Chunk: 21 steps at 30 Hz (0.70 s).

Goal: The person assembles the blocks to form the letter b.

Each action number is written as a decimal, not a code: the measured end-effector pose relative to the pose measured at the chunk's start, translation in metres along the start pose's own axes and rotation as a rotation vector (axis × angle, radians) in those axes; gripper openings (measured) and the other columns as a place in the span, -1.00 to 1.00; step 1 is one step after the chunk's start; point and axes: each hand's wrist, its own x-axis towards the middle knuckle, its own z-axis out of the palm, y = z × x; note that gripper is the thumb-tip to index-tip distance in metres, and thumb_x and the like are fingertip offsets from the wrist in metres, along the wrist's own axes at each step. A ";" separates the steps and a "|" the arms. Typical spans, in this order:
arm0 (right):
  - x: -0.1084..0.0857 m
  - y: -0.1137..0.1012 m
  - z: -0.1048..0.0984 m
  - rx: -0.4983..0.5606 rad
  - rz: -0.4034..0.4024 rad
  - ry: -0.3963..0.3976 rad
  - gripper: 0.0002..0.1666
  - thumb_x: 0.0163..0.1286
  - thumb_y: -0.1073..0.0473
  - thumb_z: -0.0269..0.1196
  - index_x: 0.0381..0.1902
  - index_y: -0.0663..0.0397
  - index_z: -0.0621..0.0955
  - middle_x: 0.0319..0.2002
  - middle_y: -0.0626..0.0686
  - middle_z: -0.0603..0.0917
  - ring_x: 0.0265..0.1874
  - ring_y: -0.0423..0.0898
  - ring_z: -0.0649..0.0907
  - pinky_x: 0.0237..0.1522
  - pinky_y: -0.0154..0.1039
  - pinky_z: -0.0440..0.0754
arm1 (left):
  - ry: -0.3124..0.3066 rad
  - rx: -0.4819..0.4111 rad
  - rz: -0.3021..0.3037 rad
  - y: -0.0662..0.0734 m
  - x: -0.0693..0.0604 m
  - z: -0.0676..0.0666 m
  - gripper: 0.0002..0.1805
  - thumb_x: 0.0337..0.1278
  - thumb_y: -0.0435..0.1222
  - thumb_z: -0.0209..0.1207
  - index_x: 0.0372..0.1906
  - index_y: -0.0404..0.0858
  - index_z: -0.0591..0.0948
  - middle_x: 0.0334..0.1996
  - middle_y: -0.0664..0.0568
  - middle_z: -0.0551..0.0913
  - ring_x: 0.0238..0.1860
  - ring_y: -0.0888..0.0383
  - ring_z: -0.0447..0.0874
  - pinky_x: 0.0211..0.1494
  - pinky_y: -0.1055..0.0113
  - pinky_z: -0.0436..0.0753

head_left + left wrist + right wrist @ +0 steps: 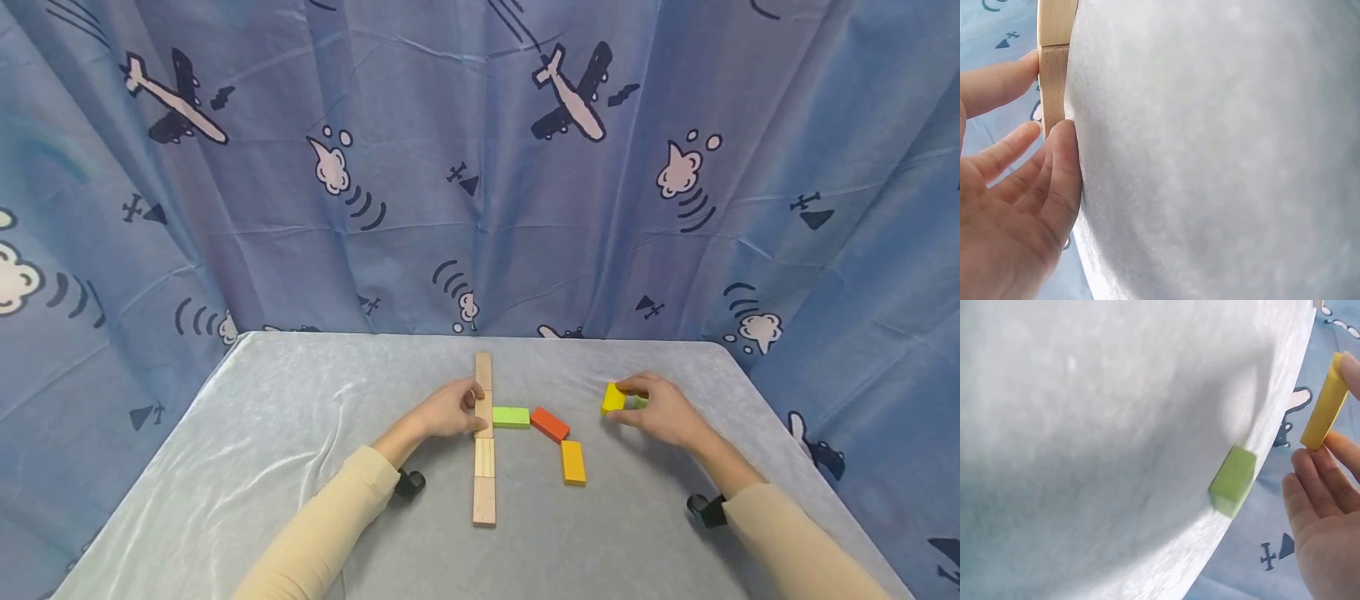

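Note:
Several plain wooden blocks (484, 458) lie end to end in a straight row on the table. My left hand (452, 408) is at the upper part of this row, its thumb and fingertips gripping a wooden block (1054, 84) there. My right hand (660, 410) pinches a yellow block (1325, 406) between thumb and fingers, off the table surface. Beneath that hand rests a green block (1233, 481), mostly hidden in the head view. A light green block (512, 417) touches the row's right side, followed by a red block (550, 425) set at a slant and an orange-yellow block (573, 463).
A pale grey cloth covers the table (300, 400). Behind it hangs a blue curtain (420, 250) printed with aeroplanes and clouds. Both forearms reach in from the front, each with a dark camera strap at the wrist.

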 end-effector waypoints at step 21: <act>-0.036 -0.040 0.011 0.030 -0.099 0.034 -0.34 0.18 -0.05 0.53 0.13 0.22 0.66 0.09 0.12 0.62 0.07 0.18 0.62 0.11 0.23 0.56 | -0.005 -0.002 -0.004 0.002 0.000 -0.001 -0.54 0.09 -0.27 0.46 0.05 -0.27 0.55 -0.16 -0.05 0.56 -0.19 0.09 0.51 -0.11 0.18 0.55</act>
